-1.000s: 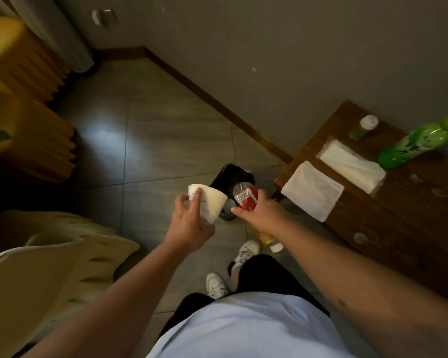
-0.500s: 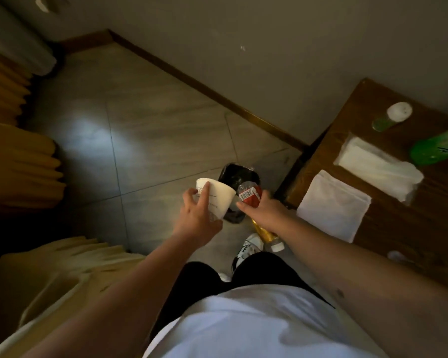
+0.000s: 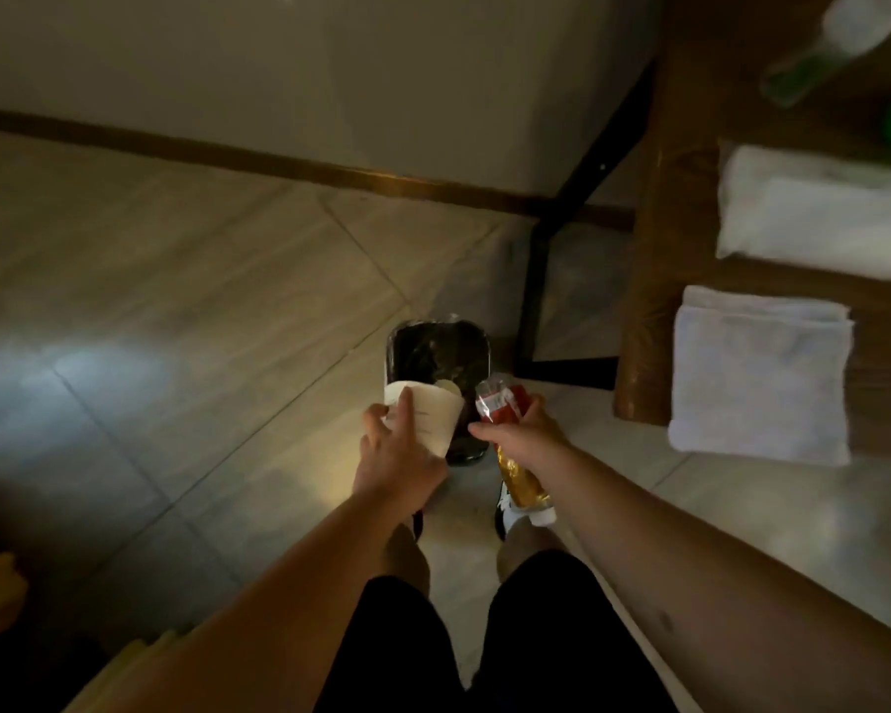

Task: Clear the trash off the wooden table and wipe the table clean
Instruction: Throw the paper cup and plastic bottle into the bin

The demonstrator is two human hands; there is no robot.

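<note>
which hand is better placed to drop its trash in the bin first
Left, probably. The left hand holds the paper cup overlapping the black-lined bin opening. The right hand grips the bottle beside the bin's rim, lying mostly outside it.

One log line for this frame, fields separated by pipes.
left hand: holds cup | right hand: holds bottle | both over bin | towel on table

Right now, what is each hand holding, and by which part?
Left hand grips the paper cup by its side wall; right hand holds the plastic bottle around its middle.
</note>
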